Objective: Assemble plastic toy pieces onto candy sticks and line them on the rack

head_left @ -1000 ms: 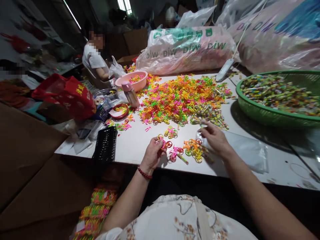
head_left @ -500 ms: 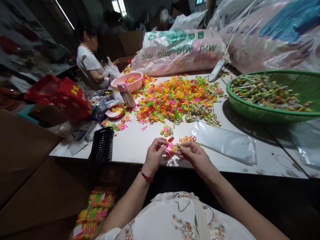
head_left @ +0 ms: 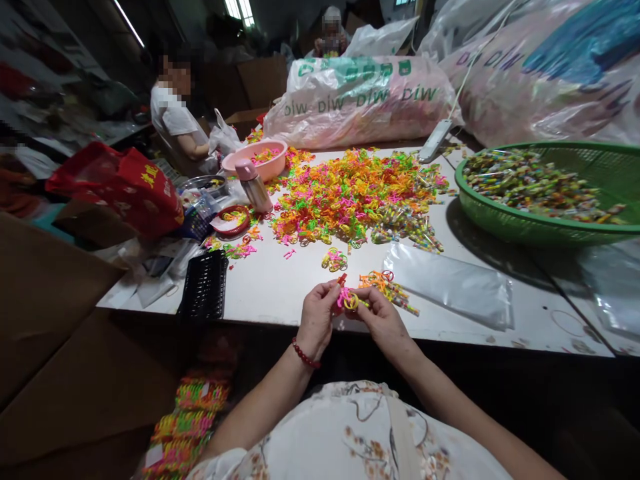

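Dim workshop clutter surrounds a white table (head_left: 270,287), and, in the head view, with the clock centred on the hands, a big heap of bright plastic pieces (head_left: 330,193) covers its middle at twelve o'clock. Behind it, a plastic sack (head_left: 360,110) lies along the far side. At eleven o'clock, just ahead, sits a small cluster of pieces (head_left: 333,259). The left hand (head_left: 318,320), its wrist ringed by a red beaded bracelet (head_left: 305,355), pinches a pink plastic piece (head_left: 343,299), with a red part jutting above the fingers. The right hand (head_left: 384,321) meets it from three o'clock, thumb and fingers narrowed on a yellow wheel-like piece (head_left: 352,302); exact contact is partly hidden. Near the right hand, at two o'clock, lie orange pieces (head_left: 375,280) and slim filled tubes (head_left: 404,301). Clear plastic bags (head_left: 450,287) lie flat at three o'clock, a green basket (head_left: 540,227) stands farther off at two, and a black rack (head_left: 203,285) rests at nine.
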Demonstrator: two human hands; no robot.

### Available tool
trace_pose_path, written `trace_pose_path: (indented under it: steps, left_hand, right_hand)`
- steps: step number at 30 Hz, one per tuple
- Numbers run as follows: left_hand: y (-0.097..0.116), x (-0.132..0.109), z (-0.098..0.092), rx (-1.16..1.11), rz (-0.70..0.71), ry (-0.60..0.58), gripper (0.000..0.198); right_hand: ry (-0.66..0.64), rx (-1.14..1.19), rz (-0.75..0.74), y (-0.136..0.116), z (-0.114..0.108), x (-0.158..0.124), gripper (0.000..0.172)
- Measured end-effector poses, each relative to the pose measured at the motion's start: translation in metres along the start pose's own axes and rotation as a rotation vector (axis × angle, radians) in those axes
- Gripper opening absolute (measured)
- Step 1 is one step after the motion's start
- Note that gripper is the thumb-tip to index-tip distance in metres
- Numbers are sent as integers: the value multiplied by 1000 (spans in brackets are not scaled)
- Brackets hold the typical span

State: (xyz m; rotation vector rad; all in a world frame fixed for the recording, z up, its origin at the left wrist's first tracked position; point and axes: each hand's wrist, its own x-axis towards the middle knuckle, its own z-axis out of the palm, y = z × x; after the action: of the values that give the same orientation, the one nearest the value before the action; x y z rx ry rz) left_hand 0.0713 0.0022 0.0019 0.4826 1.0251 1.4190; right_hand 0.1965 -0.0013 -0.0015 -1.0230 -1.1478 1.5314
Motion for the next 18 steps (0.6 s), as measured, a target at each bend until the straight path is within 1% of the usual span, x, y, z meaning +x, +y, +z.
trace_pose_path:
  steps: [3,5,7,11,14,18]
  left_hand:
    - [-2,1,-2,3,17,60,41]
    - [-1,1,-3,-7,43,119,43]
    - [0,1,-3,-8,56,137,44]
    - [3,1,0,2,74,103,41]
    - [2,-1,3,3,77,54,38]
    - [1,-5,5,21,60,7,37]
  right_hand:
    - [51,-154,-90,4,-4,1,28]
    - [102,-169,-75,2,-9,3,27]
    - [101,-111,-26,-3,-14,5,30]
    - [-1,-4,25,-9,-16,5,33]
    - [21,52,51,-7,-13,4,32]
    - [45,46,67,-6,-10,3,33]
